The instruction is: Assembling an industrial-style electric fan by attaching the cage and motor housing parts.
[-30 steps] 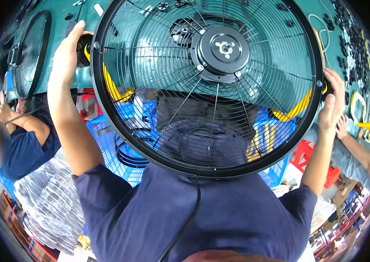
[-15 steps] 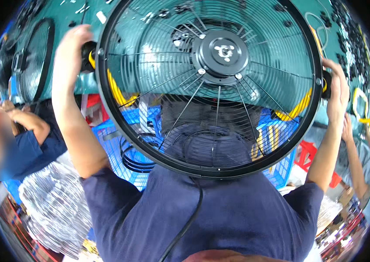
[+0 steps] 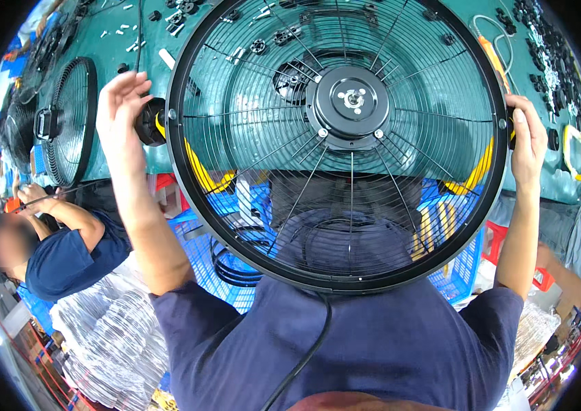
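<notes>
A large round black fan (image 3: 352, 154) with a wire grille stands in front of my chest, its hub facing up toward me. A yellow stand bracket (image 3: 198, 168) shows through the grille, with a black side knob (image 3: 151, 122) at the rim's left. My left hand (image 3: 124, 103) is beside that knob, fingers loosely bent and apart, not wrapped round it. On the opposite rim, my right hand (image 3: 527, 133) is closed round the right-hand knob, which it mostly hides. A black cable (image 3: 304, 356) hangs from the fan's lower edge over my shirt.
The green table (image 3: 115, 41) carries small black parts and a yellow-handled tool (image 3: 492, 61). Another fan (image 3: 74, 123) stands at the left. Below are blue crates (image 3: 198, 236) with black rings. A co-worker (image 3: 64, 246) works at the left; wrapped stacks (image 3: 109, 329) lie behind.
The view has shifted, so the fan sits slightly lower and to the right. My left hand's fingers have loosened beside the knob; my right hand keeps its place at the rim.
</notes>
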A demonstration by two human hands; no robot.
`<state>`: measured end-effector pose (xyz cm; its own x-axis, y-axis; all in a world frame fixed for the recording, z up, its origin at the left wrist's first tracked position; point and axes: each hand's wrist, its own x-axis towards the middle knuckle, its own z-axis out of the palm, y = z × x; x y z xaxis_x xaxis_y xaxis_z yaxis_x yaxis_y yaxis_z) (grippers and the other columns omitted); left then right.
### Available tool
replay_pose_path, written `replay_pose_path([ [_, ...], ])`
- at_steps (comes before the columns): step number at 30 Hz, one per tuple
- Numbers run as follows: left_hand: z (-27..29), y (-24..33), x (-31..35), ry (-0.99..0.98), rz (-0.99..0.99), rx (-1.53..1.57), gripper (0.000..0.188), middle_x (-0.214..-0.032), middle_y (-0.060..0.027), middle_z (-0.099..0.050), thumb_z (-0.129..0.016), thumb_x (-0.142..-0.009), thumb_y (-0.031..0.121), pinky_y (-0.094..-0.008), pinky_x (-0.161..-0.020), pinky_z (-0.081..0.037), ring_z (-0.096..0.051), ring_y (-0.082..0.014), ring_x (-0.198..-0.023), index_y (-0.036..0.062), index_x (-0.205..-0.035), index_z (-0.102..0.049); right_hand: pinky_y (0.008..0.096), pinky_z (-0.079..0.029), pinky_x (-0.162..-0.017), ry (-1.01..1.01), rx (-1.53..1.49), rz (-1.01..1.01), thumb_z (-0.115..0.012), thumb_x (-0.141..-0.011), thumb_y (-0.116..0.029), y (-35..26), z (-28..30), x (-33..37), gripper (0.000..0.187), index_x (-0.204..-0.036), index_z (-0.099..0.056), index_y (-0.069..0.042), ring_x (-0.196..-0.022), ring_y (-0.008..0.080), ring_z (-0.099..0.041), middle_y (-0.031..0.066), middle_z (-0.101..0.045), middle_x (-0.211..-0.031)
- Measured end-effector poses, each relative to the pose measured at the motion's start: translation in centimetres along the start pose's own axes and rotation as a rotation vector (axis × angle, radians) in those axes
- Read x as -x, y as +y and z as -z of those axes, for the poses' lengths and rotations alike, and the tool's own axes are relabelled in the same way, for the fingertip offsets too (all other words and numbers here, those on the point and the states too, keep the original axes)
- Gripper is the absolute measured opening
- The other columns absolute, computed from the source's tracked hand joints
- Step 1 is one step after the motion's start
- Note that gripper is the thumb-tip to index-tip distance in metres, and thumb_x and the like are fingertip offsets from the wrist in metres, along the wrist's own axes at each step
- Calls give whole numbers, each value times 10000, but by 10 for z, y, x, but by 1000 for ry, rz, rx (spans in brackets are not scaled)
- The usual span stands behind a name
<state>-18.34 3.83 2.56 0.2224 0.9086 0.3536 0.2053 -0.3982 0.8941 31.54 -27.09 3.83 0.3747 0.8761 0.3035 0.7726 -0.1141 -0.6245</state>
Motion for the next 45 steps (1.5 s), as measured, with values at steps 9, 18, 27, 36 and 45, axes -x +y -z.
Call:
replay_pose_path([
  [9,-9,-1,16,-183,-414,-552,393,-907,-95,-713,-388,-1058,221,-308,-706,-488,-640,-192,-762,-15,-1013,-698,285,-441,-954,53,-71,30,-503,-1029,-189,10,-2,3,285,-1086,-671,34,-1038,164,-617,83,-688,-1075],
  [18,16,10,-19,-287,185,-284,338,-1039,-99,-713,-529,-1017,265,-290,-919,-480,-660,-173,-971,-10,-1158,-666,238,-416,-752,18,-43,-1,-513,-1034,-193,-7,-1,2,266,-1112,-671,6,-835,90,-541,34,-663,-983],
  [27,-14,-7,28,27,-414,-316,361,-971,-128,-709,-421,-1023,213,-337,-851,-512,-668,-222,-891,-40,-1036,-677,261,-457,-846,143,-112,61,-508,-1010,-160,-5,-8,2,271,-1094,-672,38,-930,136,-610,76,-687,-1028],
  [36,15,6,-13,-290,155,-353,365,-1080,-102,-678,-499,-1030,300,-339,-887,-483,-628,-163,-939,-5,-1145,-665,280,-461,-760,82,-34,51,-515,-1006,-150,-19,-2,3,254,-1082,-670,37,-822,149,-595,98,-671,-942],
  [45,-10,-9,24,-54,-295,-42,385,-941,-136,-705,-395,-1056,215,-325,-785,-519,-666,-201,-864,-63,-1051,-661,278,-468,-846,-169,-172,-633,-646,-959,-325,-3,14,-29,346,-1032,-692,10,-927,123,-590,35,-653,-980],
])
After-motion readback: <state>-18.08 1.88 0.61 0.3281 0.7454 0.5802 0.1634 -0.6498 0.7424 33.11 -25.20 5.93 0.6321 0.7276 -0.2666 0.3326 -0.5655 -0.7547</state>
